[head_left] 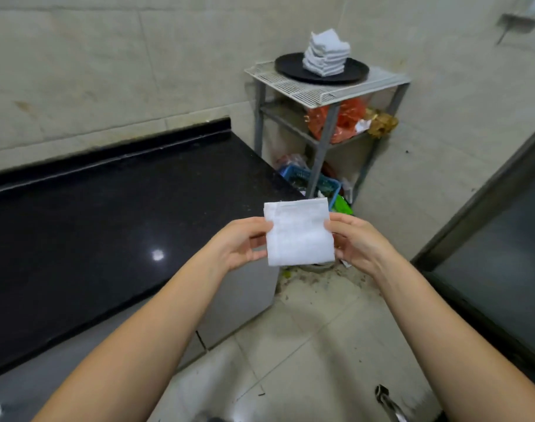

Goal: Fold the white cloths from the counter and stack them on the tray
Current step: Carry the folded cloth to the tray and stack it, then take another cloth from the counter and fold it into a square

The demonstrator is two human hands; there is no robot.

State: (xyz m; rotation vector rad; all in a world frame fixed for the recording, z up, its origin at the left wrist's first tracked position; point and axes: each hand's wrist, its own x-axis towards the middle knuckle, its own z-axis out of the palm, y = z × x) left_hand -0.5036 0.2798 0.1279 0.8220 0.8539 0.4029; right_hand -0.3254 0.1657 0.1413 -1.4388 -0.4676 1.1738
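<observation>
The left hand (241,242) and right hand (356,240) each pinch a side edge of a folded white cloth (299,232), held in the air just off the right end of the black counter (108,214). Far right, a stack of folded cloths (325,53) sits on a round black tray (293,67) atop a wire shelf rack (318,89) against the tiled wall (108,56).

No readable text, label, brand, number or sign shows on anything in the view.
</observation>
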